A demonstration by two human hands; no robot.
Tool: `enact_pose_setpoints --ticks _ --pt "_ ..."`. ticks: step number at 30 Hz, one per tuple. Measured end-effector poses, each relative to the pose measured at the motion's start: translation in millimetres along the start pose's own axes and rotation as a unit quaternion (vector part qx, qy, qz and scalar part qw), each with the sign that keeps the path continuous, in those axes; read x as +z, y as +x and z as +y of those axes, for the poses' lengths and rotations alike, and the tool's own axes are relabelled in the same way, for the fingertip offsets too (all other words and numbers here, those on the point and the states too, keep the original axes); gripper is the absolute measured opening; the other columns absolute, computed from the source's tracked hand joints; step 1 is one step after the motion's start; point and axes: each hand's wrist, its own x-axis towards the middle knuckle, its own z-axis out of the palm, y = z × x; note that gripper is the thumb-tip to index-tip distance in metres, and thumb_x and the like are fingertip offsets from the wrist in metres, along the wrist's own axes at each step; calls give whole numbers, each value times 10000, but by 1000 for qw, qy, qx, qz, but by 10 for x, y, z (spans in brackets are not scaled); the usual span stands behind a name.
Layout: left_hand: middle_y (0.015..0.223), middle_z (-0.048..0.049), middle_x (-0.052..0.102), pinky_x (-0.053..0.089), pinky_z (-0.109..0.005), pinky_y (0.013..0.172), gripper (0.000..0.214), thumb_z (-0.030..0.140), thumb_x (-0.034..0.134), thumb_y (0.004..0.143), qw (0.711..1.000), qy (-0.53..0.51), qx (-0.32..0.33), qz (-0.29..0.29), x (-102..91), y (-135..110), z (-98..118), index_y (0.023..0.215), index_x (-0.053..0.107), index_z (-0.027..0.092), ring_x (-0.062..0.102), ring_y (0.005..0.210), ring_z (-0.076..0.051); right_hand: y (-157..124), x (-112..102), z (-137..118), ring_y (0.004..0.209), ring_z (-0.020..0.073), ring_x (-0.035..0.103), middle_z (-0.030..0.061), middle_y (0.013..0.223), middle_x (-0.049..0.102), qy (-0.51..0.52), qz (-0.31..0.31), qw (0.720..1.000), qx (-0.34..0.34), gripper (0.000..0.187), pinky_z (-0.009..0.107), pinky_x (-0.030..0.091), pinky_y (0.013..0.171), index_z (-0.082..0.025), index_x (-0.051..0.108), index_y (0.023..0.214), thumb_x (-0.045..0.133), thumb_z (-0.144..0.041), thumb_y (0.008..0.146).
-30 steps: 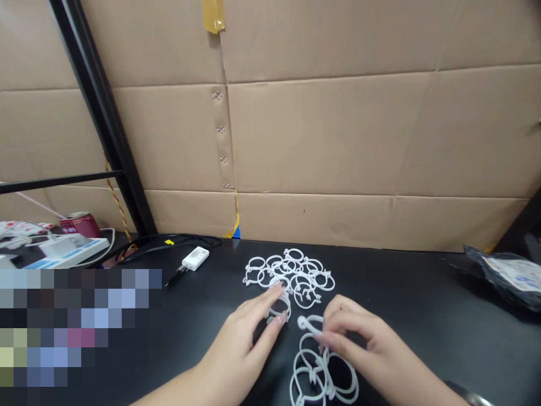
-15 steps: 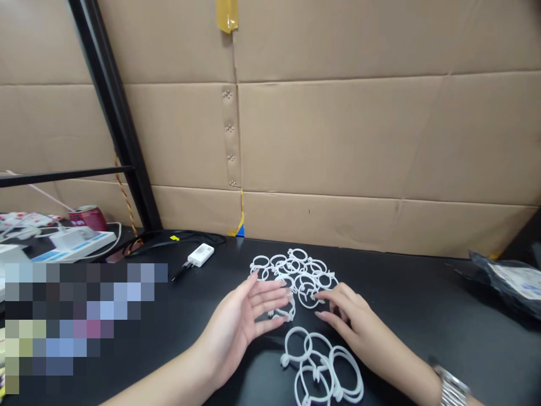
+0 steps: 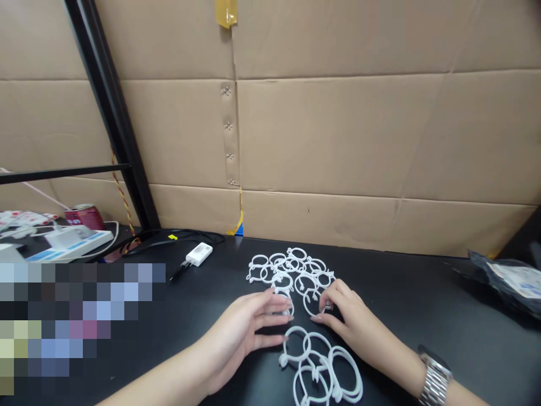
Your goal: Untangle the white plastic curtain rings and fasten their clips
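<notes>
A loose pile of white plastic rings (image 3: 291, 269) lies on the black table (image 3: 406, 304) near the cardboard wall. A second, closer bunch of white rings (image 3: 321, 366) lies between my wrists. My left hand (image 3: 249, 330) rests on the table with fingers stretched toward the near edge of the far pile, touching a ring there. My right hand (image 3: 344, 313) pinches one white ring (image 3: 313, 304) at the pile's near right side between thumb and fingers. A metal watch (image 3: 435, 375) sits on my right wrist.
A cardboard wall (image 3: 338, 141) backs the table. A white adapter with a black cable (image 3: 198, 255) lies to the left, beyond it a power strip (image 3: 71, 248) and a red can (image 3: 84, 215). A black slanted post (image 3: 114, 118) stands at left. A dark plastic bag (image 3: 507, 279) lies at right.
My right hand left the near bunch of rings and went forward to the far pile, closing on one ring. My left hand opened and settled lower at the pile's near edge.
</notes>
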Motion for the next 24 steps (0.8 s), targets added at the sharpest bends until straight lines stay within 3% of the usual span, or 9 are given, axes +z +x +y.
enact_pose_setpoints --ticks 8,12,17,20,24 --pt "1164 -149 663 472 -408 944 197 188 521 876 997 0 42 66 -150 169 138 924 695 109 582 1138 -269 -51 -43 -60 845 219 510 20 911 528 -29 -19 999 10 172 372 424 772 -230 520 777 639 -346 817" --pt "1253 -99 616 406 -370 1002 237 227 469 908 991 2 84 108 -212 192 251 981 680 149 534 1192 -238 -67 -46 -67 820 205 502 15 881 528 -27 -18 999 0 149 361 409 768 -230 519 753 559 -311 872" --pt "1192 -144 647 404 -410 980 251 234 490 892 995 8 57 78 -112 115 219 987 683 105 580 1127 -281 -63 -103 -92 699 166 460 1 770 483 100 11 994 40 239 296 376 658 -210 516 667 568 -344 858" --pt "1173 -149 654 410 -407 963 251 248 506 890 997 30 53 38 -69 79 177 991 683 102 598 1100 -287 -71 -174 -146 563 117 358 -39 638 418 307 -33 944 119 282 247 304 538 -192 532 663 591 -401 843" --pt "1184 -130 651 416 -415 956 249 286 536 891 994 80 77 19 -20 39 178 1017 681 128 601 1097 -286 -128 -223 -246 525 87 251 -65 600 359 568 -69 804 161 269 202 275 508 -177 533 692 611 -376 855"
